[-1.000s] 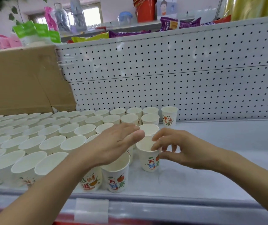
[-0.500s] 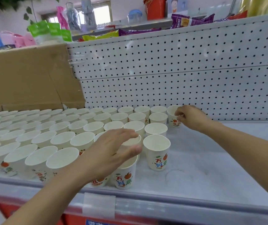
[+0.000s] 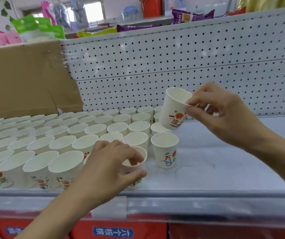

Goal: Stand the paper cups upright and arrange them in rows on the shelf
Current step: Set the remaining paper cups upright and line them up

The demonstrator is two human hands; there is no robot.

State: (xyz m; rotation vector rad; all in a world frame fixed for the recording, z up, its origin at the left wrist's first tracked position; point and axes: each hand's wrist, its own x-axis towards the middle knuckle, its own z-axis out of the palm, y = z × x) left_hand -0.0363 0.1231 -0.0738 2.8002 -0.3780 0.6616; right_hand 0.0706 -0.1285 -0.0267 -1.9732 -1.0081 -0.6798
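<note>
Several white paper cups with fruit prints stand upright in rows (image 3: 79, 133) on the left and middle of the grey shelf (image 3: 224, 169). My right hand (image 3: 224, 114) pinches the rim of one cup (image 3: 174, 109) and holds it tilted in the air above the back right end of the rows. My left hand (image 3: 110, 166) grips the front cup (image 3: 134, 163) at the right end of the nearest row, fingers over its rim. One cup (image 3: 165, 150) stands alone just right of it.
A brown cardboard box (image 3: 22, 80) stands at the back left behind the cups. A white pegboard panel (image 3: 190, 66) backs the shelf, with snack bags on top. The shelf's front rail (image 3: 155, 202) runs below my hands; red packages lie underneath.
My right hand reached to the back right cup, took it by the rim and lifted it up and forward. My left hand closed round the front cup.
</note>
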